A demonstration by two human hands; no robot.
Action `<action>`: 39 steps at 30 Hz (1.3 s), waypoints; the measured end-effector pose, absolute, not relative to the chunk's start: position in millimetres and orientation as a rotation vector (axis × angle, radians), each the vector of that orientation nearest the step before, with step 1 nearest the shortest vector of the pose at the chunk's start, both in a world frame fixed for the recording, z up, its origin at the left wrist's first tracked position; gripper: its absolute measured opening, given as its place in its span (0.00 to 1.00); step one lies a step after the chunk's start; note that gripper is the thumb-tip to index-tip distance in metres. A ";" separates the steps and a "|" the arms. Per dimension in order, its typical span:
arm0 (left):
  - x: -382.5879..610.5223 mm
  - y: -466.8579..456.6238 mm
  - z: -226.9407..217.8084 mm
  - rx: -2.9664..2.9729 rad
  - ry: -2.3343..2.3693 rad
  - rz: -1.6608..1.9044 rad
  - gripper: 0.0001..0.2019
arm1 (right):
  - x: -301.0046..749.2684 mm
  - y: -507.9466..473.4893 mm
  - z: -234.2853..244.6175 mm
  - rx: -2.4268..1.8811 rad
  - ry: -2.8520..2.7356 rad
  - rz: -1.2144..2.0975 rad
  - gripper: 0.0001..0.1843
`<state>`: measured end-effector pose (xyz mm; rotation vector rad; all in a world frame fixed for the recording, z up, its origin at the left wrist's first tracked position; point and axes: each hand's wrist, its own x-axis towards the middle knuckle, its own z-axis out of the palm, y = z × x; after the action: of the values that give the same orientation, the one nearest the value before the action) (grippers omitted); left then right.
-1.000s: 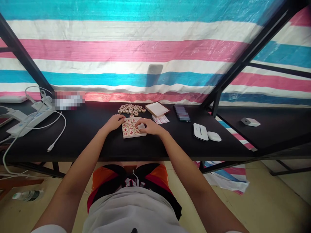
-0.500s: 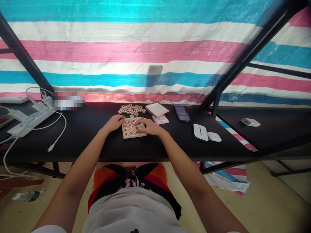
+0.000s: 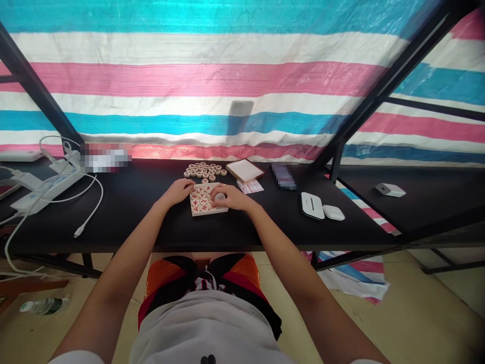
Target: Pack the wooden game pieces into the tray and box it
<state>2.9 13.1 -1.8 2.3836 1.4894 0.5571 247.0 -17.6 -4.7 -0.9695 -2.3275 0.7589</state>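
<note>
A person in a pale top stands or sits at a black counter (image 3: pixel 227 235), both bare forearms stretched forward over it. Between the hands lies a shallow, pale square tray (image 3: pixel 209 214), flat near the middle of the counter, filled with rows of round pieces (image 3: pixel 203 201) bearing red characters.

The left hand (image 3: pixel 181 192) is at the tray's far left corner, its fingertips by the rim; whether its grip pinches anything cannot be told. The right hand (image 3: pixel 232 197) reaches in from the right, its curved fingers above the right-hand pieces. Its grip is narrow, thumb and fingers slightly parted, and the pieces lie directly under the fingertips; whether one is held cannot be told.

Just beyond the tray is a cluster of loose round pieces (image 3: pixel 202 171). To their right, a shallow white-faced lid (image 3: pixel 245 171) partly overlaps a printed paper (image 3: pixel 250 187).
</note>
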 end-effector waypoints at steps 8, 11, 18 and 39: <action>3.6 12.2 -1.4 2.377 1.498 0.553 0.18 | 245.8 -22.1 -0.4 -1.011 -2.361 0.714 0.12; 3.2 13.0 -2.3 2.372 1.483 0.567 0.18 | 245.0 -23.9 1.0 -1.039 -2.370 0.705 0.13; 3.0 12.6 -1.2 2.370 1.476 0.560 0.18 | 247.6 -17.3 -2.3 -1.060 -2.151 0.456 0.13; 0.7 14.4 -2.3 2.362 1.455 0.590 0.18 | 248.2 18.5 -28.6 -1.328 -2.443 0.145 0.28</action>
<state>0.7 14.4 -2.3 2.3625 1.4548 0.5904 248.2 18.5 -28.6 -1.3281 -2.4427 0.1447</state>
